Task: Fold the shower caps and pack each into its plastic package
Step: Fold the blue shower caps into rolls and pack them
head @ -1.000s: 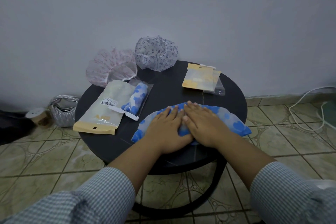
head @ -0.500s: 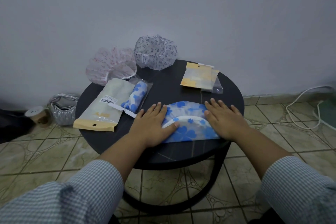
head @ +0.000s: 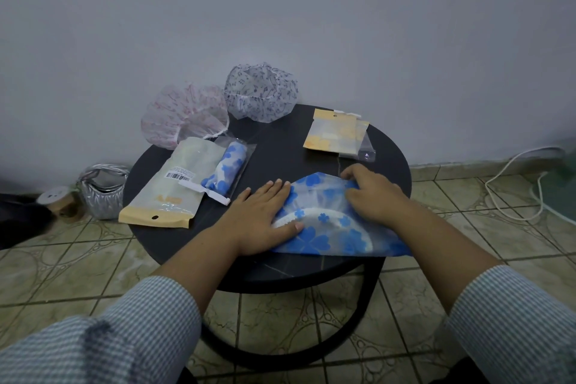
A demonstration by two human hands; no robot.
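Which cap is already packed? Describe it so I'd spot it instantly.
Start at the round black table. On its left side lies a big cream pouch; right beside it sits a clear sleeve holding a rolled blue-flowered cap. It alone is bagged.

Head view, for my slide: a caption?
Left hand pins the blue-flowered shower cap flat while right hand gathers its edge.

Dim, bluish, even light; soft shadows, wide-angle bending at edges.
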